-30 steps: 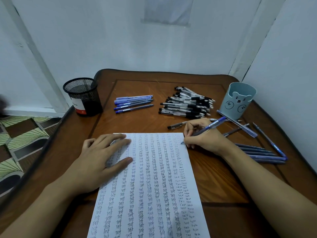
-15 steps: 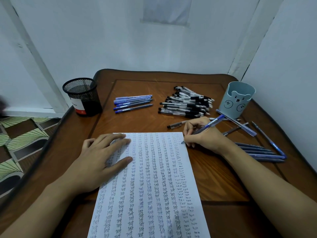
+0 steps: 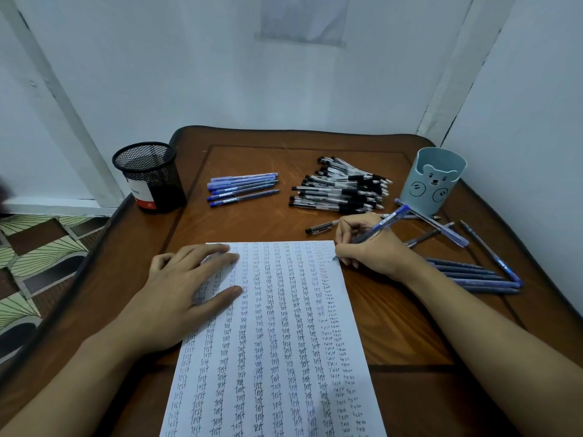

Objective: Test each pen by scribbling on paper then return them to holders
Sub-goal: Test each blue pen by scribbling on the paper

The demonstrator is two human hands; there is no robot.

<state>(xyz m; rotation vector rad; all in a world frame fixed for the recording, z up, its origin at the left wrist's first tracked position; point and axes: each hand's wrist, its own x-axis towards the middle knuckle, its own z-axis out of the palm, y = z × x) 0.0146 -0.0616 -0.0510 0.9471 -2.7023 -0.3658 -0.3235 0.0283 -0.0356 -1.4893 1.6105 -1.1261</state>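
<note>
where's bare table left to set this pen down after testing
Bare wood lies between the row of light blue capped pens and the top edge of the white written-over paper sheet, and between the sheet's right edge and the right forearm. Crowded: the pile of black-grip clear pens, and the dark blue pens near the pale blue bear-face cup.

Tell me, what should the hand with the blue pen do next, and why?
Probably scribble a short mark: the right hand grips the blue plastic pen, tip at the edge of the white paper sheet, and the left hand lies flat on it.
</note>
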